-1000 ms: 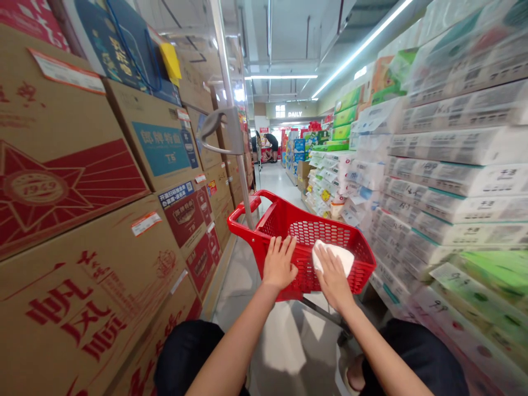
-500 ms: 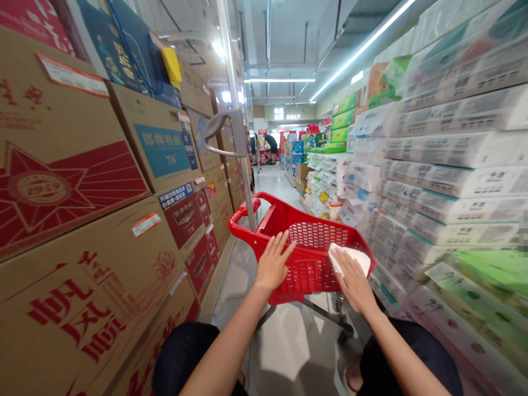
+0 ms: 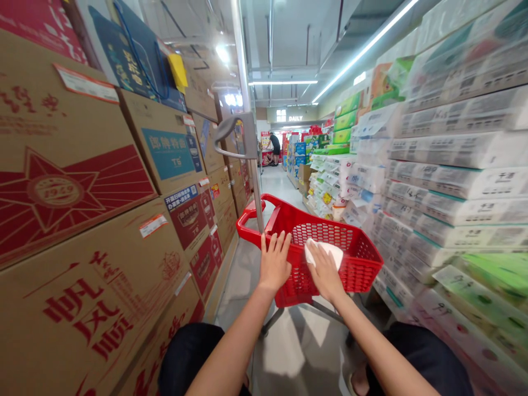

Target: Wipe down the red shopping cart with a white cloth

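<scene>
red basket [image 3: 355, 258] on its wheeled frame, mid-aisle at 12 o'clock of the crouching person. right hand [image 3: 324, 272] presses a white cloth [image 3: 330, 252] flat on the near rim; left hand [image 3: 274, 263] lies open, steadying the corner at 9 o'clock. wiping step; next likely needs steady pressure along the rim.

Stacked cardboard boxes [image 3: 82, 220], tissue packs [image 3: 454, 181]

shop aisle — stacked cartons [image 3: 74, 181] (tissue packs [image 3: 454, 181])
</scene>
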### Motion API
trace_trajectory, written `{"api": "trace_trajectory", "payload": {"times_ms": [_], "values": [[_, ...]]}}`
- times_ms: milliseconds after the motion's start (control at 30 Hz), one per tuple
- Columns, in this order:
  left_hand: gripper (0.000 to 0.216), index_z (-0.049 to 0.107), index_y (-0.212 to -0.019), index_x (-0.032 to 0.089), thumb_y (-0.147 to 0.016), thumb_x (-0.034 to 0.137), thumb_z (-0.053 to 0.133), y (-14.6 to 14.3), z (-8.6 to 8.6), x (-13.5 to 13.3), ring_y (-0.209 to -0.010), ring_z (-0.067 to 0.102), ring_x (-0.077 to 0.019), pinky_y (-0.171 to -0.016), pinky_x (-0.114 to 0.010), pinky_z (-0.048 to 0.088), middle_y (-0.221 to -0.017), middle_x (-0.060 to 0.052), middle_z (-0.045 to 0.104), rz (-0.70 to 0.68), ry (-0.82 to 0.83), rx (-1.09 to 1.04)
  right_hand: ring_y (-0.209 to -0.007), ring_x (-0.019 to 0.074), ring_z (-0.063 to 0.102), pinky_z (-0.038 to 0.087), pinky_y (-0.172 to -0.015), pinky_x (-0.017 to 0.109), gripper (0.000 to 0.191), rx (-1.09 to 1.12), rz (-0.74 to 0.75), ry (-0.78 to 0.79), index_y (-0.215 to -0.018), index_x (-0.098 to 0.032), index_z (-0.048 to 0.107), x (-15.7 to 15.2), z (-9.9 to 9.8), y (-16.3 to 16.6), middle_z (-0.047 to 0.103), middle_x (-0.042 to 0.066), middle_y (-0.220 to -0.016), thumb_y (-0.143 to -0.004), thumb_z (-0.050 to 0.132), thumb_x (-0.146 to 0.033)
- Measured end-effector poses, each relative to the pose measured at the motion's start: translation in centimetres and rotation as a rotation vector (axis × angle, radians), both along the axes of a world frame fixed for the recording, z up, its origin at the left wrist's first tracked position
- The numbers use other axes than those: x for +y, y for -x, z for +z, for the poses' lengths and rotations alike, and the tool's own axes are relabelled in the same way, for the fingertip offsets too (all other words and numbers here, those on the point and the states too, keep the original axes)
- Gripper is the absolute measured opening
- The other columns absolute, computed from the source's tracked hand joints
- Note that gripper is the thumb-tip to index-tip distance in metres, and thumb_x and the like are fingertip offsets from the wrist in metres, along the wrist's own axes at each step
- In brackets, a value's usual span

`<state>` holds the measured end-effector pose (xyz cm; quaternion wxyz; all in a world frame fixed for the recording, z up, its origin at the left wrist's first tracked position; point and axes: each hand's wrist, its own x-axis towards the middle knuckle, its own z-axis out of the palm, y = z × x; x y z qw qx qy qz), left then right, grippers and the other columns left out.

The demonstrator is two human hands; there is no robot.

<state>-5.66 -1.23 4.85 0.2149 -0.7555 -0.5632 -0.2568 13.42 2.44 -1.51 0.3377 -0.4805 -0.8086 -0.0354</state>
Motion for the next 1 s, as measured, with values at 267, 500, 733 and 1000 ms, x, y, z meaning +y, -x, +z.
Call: {"api": "trace_trajectory", "payload": {"times_ms": [267, 500, 733, 1000], "values": [[0.086, 0.013, -0.158, 0.014, -0.078, 0.006, 0.045, 1.3, -0.2, -0.1, -0.152, 0.018, -0.0222, -0.126, -0.051, 0.007, -0.164, -0.010, 0.020, -0.031, -0.043, 0.055, -0.152, 0.0178, 0.014, 0.015, -0.124, 0.050, 0.060, 0.042, 0.288, 0.045, -0.159, -0.031, 0.009, -0.5, 3.2, 4.8, 0.017, -0.002, -0.165, -0.102, 0.026, -0.029], [0.085, 0.028, -0.151, 0.007, -0.070, 0.006, 0.053, 1.3, -0.5, -0.6, -0.153, 0.012, -0.0236, -0.127, -0.046, 0.015, -0.165, -0.012, 0.014, -0.095, -0.027, 0.021, -0.149, 0.0181, 0.024, 0.020, -0.122, 0.052, 0.055, 0.036, 0.120, 0.045, -0.158, -0.033, 0.020, -0.4, 1.6, -1.1, 0.032, -0.002, -0.160, -0.103, 0.022, -0.029], [0.081, 0.033, -0.152, 0.031, -0.078, 0.014, 0.063, 3.2, 0.8, -1.1, -0.153, 0.002, -0.0328, -0.124, -0.060, 0.009, -0.167, -0.003, 0.004, -0.005, -0.078, -0.028, -0.147, 0.0187, 0.030, 0.023, -0.122, 0.052, 0.053, 0.069, 0.110, 0.020, -0.156, -0.035, 0.027, 0.0, 1.3, -1.4, 0.039, -0.003, -0.157, -0.103, 0.023, -0.031], [0.095, 0.028, -0.155, 0.035, -0.071, 0.017, 0.071, 4.5, 1.2, -0.7, -0.151, -0.004, -0.0415, -0.121, -0.065, 0.014, -0.167, -0.004, 0.005, 0.072, -0.085, -0.082, -0.146, 0.0217, 0.032, 0.019, -0.122, 0.056, 0.053, 0.163, 0.098, 0.040, -0.153, -0.033, 0.035, 0.4, 1.0, -0.1, 0.044, -0.002, -0.154, -0.102, 0.022, -0.031]]}}
